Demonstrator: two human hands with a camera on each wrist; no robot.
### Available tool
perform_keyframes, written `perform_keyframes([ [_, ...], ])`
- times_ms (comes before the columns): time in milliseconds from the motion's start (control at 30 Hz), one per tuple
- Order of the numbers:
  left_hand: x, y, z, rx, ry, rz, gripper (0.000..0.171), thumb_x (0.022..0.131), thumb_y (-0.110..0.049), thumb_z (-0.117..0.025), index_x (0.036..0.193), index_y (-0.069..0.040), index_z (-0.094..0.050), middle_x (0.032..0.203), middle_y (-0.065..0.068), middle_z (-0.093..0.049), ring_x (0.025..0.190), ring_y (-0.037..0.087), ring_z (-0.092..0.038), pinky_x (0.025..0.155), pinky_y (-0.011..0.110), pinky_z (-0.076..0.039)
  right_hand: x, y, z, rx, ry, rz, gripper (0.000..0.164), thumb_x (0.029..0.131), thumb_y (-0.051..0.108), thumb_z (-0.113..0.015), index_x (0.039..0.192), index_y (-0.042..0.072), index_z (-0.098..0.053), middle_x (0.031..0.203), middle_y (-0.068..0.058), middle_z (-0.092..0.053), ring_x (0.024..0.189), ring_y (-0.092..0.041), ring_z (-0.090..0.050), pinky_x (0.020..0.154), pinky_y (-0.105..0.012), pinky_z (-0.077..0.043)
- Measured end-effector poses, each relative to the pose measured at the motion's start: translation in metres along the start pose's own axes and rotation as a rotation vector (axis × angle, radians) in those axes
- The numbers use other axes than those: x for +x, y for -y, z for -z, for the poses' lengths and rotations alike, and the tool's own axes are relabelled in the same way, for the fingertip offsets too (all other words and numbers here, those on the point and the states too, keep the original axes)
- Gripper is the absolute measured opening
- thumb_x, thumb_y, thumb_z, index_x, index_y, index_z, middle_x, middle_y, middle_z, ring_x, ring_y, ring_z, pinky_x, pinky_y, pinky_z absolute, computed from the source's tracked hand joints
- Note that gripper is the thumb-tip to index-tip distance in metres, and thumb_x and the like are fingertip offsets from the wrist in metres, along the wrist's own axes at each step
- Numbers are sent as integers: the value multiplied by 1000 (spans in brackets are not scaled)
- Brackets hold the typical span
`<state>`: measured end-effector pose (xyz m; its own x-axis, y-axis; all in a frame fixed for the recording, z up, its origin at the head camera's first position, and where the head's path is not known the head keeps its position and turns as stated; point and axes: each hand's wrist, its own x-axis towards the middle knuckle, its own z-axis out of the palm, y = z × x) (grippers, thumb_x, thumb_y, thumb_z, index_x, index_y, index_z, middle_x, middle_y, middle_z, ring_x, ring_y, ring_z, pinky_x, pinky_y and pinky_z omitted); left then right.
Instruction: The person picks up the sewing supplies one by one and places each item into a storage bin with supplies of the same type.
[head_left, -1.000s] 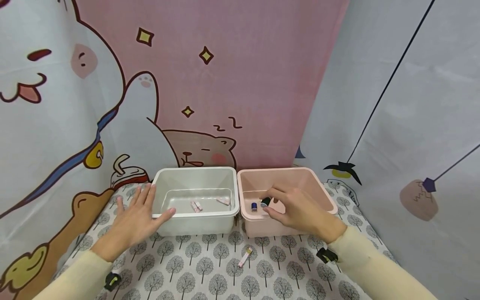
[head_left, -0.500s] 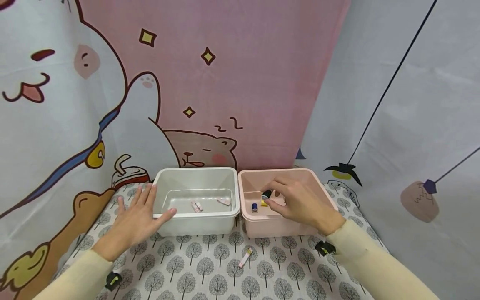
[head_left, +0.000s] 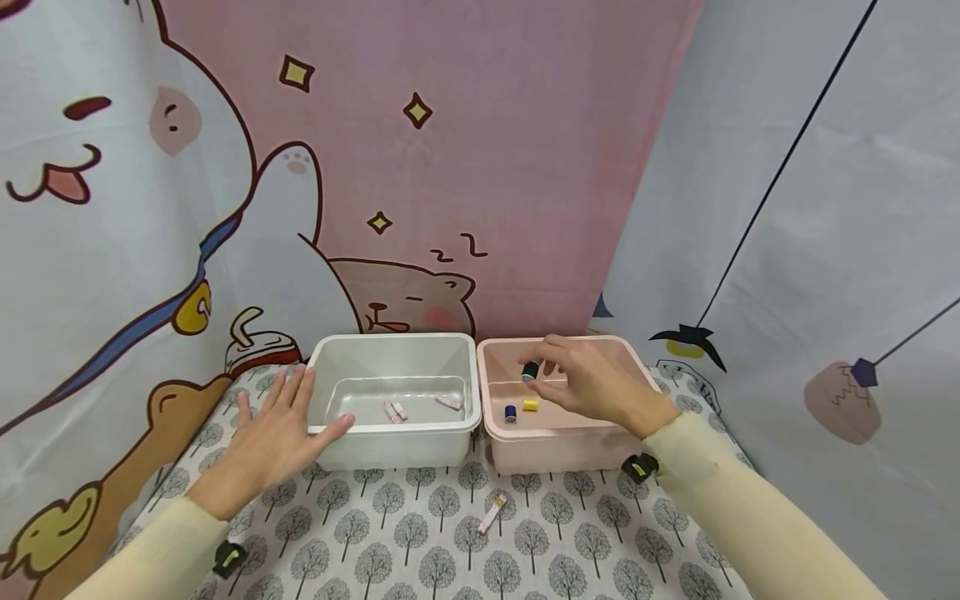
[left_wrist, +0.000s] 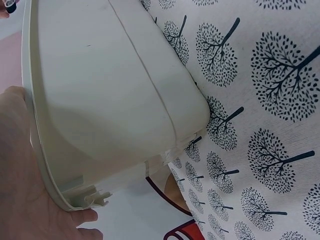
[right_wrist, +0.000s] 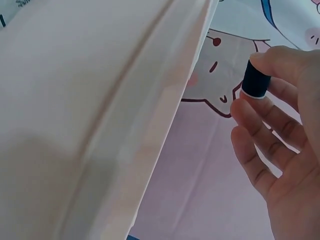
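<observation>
In the head view my right hand [head_left: 596, 379] pinches a dark green thread spool [head_left: 530, 371] between thumb and fingers, above the pink bin [head_left: 570, 434]. The right wrist view shows that spool [right_wrist: 256, 80] with a pale rim at its end. On the pink bin's floor lie a blue thread spool [head_left: 511, 413] and a yellow one [head_left: 530, 405]. My left hand [head_left: 270, 437] rests on the near left corner of the white bin [head_left: 393, 430], fingers spread and straight. In the left wrist view the palm touches the bin's rim [left_wrist: 37, 135].
Small pinkish-white paper-like pieces [head_left: 448, 402] lie inside the white bin. Another narrow piece [head_left: 492, 514], with a yellow end, lies on the tree-print cloth [head_left: 420, 542] in front of the bins. A printed curtain [head_left: 525, 167] hangs directly behind.
My right hand has lifted the dark green spool from low in the pink bin to above it, uncovering the yellow spool. The left hand stays on the white bin.
</observation>
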<state>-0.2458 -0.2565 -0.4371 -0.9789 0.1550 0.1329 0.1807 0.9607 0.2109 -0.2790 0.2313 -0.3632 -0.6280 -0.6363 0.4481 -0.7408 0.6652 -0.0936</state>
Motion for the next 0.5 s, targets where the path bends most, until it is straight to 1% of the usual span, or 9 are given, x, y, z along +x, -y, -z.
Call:
perform_keyframes([
  [133,0,0,0,-1,-3,0,123,109,-91,-41,186,1,-12,193,31,-12,179,61,-11,130,98,8,9,-8,1,77,53,-34,34,106,17,-86,139,12,-82,114,-2,-84,100,-19,-82,88,-42,-72],
  [233,0,0,0,-1,-6,0,122,110,-90,-41,186,1,-12,193,31,-13,179,61,-11,130,98,8,18,-14,0,122,82,-28,35,105,12,-86,139,8,-82,116,-4,-85,103,-21,-82,91,-43,-73],
  [333,0,-1,0,1,-7,0,122,110,-90,-41,186,1,-12,193,31,-13,179,61,-11,130,98,8,27,-19,0,139,109,-24,36,104,10,-87,139,8,-82,120,-4,-86,105,-21,-82,93,-44,-73],
  [500,0,-1,0,4,-4,0,122,110,-91,-41,186,0,-11,194,30,-12,179,61,-10,130,97,8,42,-26,-2,167,136,-33,36,102,5,-88,138,7,-84,120,-5,-86,105,-21,-81,95,-46,-73],
])
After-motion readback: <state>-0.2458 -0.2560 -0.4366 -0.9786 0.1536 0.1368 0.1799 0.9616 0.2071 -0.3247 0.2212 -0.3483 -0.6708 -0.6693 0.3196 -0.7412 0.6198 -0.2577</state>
